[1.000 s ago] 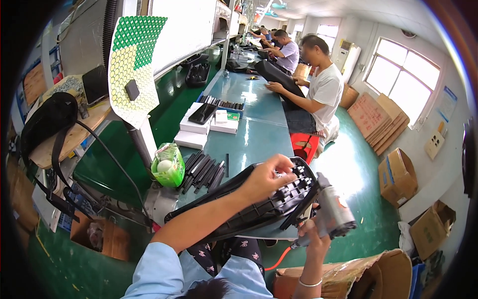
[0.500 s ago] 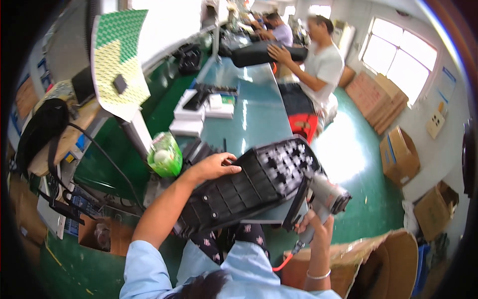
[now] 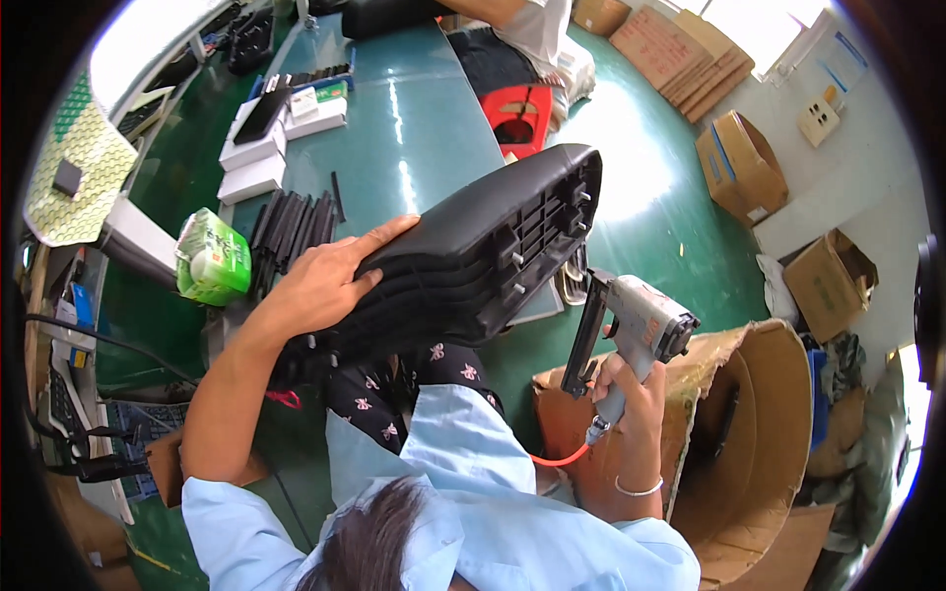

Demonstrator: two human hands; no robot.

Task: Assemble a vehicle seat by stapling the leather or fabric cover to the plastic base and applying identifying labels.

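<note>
My left hand point(image 3: 320, 281) grips the edge of a black plastic seat base point(image 3: 483, 256), which lies tilted across my lap with its ribbed underside facing right. My right hand point(image 3: 631, 389) holds a grey pneumatic staple gun point(image 3: 636, 325) by its handle, just right of the seat base and not touching it. An orange air hose point(image 3: 557, 460) runs from the bottom of the gun's handle.
A green workbench point(image 3: 414, 128) ahead carries white boxes point(image 3: 261, 163), black strips point(image 3: 291, 227) and a green roll in wrap point(image 3: 210, 258). A red stool point(image 3: 520, 113) stands beside it. A large open cardboard box point(image 3: 749, 433) stands at my right; more cartons point(image 3: 739, 158) lie on the green floor.
The view has tipped down toward my lap. The seat base has turned so its ribbed side faces right, and the staple gun has dropped slightly away from it.
</note>
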